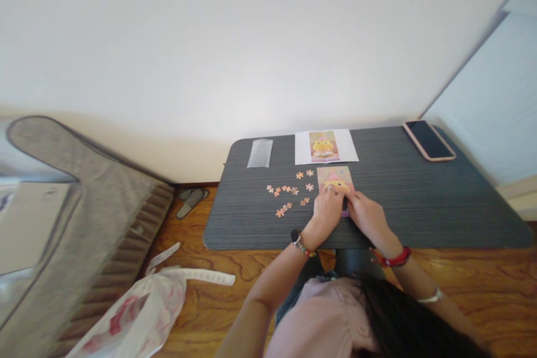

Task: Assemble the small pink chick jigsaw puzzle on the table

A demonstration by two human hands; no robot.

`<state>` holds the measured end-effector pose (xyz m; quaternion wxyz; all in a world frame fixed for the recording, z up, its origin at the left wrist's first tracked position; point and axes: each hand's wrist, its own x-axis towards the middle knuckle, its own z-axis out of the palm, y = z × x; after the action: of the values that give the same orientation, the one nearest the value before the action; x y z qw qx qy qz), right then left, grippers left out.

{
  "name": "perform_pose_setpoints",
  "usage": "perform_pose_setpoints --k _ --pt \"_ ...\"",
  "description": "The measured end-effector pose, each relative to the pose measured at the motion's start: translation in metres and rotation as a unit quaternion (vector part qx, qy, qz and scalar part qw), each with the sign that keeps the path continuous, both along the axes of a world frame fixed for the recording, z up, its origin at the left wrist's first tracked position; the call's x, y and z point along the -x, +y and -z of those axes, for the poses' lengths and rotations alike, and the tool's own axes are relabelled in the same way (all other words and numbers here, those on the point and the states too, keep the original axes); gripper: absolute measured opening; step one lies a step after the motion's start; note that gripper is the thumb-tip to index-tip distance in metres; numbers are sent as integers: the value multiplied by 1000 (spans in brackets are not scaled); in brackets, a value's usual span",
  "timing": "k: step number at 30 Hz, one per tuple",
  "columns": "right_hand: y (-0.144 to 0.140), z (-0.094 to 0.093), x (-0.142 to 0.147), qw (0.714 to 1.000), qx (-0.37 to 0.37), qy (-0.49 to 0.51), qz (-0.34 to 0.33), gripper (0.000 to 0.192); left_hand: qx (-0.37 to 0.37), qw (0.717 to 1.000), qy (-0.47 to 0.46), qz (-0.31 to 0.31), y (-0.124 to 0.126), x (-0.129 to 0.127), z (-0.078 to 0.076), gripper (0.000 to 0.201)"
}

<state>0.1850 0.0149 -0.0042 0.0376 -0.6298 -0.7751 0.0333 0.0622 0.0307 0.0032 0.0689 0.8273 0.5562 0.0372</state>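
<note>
Clear bag (260, 152) far left on the dark table (419, 201), loose puzzle pieces (289, 193) scattered right of it. Left hand (328, 210) and right hand (366, 215) rest side by side on the near edge of the puzzle (334, 179), fingers curled down (grip on a piece: cannot tell). Reference print (325, 146) lies beyond, phone (428, 140) far right.

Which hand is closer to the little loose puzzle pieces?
Left. The left hand sits just right of the loose puzzle pieces; the right hand lies farther right, beyond it.
</note>
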Motion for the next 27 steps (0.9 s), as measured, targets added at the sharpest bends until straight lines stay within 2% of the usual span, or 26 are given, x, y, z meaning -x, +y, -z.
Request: perform_pose_setpoints --k 3,6,12,15,19,23,27 --pt "3 -1 4 998 -35 48 9 31 5 1000 -31 -4 0 8 -3 27" --pt "7 -3 8 992 -63 109 -9 27 4 998 -59 -36 -4 28 -7 26" --pt "7 0 14 972 -77 211 -74 24 -10 977 -78 -199 -15 98 -9 24" --pt "4 4 15 965 -74 237 -81 23 -2 963 -66 -261 -13 121 -9 24" --pt "2 9 13 961 -74 253 -87 23 0 962 -58 -269 -1 125 -8 22" --pt "0 13 5 960 -74 257 -84 24 21 971 -37 -237 22 112 -6 20" --pt "-3 17 -2 958 -71 265 -78 24 6 979 -18 -202 45 98 -6 19"
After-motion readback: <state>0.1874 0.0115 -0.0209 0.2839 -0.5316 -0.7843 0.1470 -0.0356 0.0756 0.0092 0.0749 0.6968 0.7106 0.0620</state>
